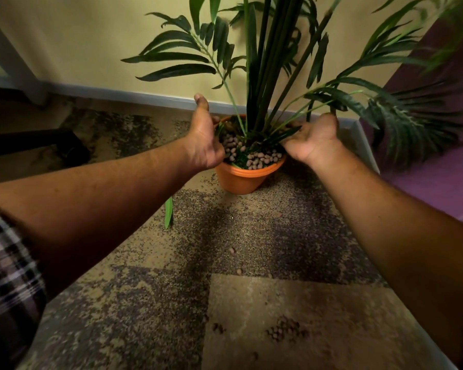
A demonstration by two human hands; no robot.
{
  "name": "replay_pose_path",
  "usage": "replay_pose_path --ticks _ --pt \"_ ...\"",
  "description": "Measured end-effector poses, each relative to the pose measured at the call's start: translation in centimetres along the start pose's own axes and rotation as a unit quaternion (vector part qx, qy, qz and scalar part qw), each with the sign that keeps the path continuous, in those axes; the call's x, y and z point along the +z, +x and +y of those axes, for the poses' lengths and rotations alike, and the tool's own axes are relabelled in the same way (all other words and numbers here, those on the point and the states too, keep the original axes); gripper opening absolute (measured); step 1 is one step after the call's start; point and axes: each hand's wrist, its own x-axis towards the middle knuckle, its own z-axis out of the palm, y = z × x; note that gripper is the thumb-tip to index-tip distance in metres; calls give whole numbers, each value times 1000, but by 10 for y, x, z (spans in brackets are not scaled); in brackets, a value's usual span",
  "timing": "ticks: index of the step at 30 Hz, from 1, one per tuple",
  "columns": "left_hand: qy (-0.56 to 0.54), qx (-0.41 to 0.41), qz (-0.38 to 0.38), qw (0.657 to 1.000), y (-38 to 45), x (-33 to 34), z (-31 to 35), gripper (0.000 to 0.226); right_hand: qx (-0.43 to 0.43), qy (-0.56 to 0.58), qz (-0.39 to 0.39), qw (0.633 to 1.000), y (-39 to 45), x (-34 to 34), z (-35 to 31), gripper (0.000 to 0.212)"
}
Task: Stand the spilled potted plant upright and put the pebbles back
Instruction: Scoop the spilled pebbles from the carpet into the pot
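The tall artificial palm with dark green fronds (265, 62) stands upright. Its long axis runs vertically, stems rising straight from the pot toward the top of the view and fronds fanning outward to both sides. It sits in the corner where the pale yellow wall (78, 44) meets the purple wall (439, 156), probably so the walls shield it from knocks.

The round orange plastic pot (242, 177) rests base-down on the mottled brown carpet floor (145, 303), mouth facing up, just in front of the grey skirting board (118, 92). It looks level.

The left hand (205, 140) is at the left rim of the pot, thumb raised. The fingers lie behind the palm, so whether they are on the rim cannot be determined. The right hand (309, 141) is at the right rim, palm up, fingers reaching in among the lower leaves. Its grip is likewise hidden. The two-sided placement suggests steadying the pot after it was set upright.

Brown clay pebbles (257, 160) partly fill the pot around the stem base. A cluster of spilled pebbles (282, 331) lies on the carpet well in front of the pot, nearer the viewer, with a few strays (231, 249) between. These remain to be returned.

One loose green leaf (168, 214) lies on the carpet to the front left of the pot.
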Motion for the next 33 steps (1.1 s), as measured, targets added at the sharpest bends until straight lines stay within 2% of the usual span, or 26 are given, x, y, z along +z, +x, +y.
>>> replay_pose_path --ticks 7,10,14,18,20,22,24,25,26,27,29,30,31,33 --pt "-3 5 -2 1000 -3 -4 -2 87 -22 -56 41 997 -10 -8 -5 80" --pt "4 18 -6 1000 -9 -4 -4 75 -59 -109 85 989 -9 -18 -7 68" --pt "-10 78 43 996 -11 -14 -11 48 -77 -290 148 942 -7 -47 -1 42" --pt "-7 129 105 986 -3 -36 -15 40 -65 -375 181 907 3 -94 17 32" --pt "-28 135 118 983 -5 -48 -21 39 -71 -452 184 870 10 -124 31 28" --pt "-30 144 135 980 -15 -64 -35 36 -92 -571 168 798 16 -156 49 20" --pt "12 134 174 976 -24 -82 -58 29 -133 -730 118 660 23 -191 64 12" --pt "48 120 196 972 -27 -92 -73 26 -146 -796 82 581 25 -206 71 22" --pt "91 102 211 968 -30 -103 -89 24 -150 -839 47 521 26 -219 79 37" --pt "139 85 209 964 -33 -115 -105 25 -152 -859 22 488 25 -228 88 49" --pt "270 65 163 947 -38 -137 -134 27 -171 -864 -16 474 21 -241 105 65" --pt "360 65 121 923 -41 -148 -149 33 -187 -859 -33 476 15 -244 114 68" --pt "454 75 68 885 -44 -157 -163 43 -205 -851 -50 480 7 -247 124 69" --pt "607 107 -26 787 -49 -170 -186 65 -250 -824 -90 500 -15 -252 144 66"
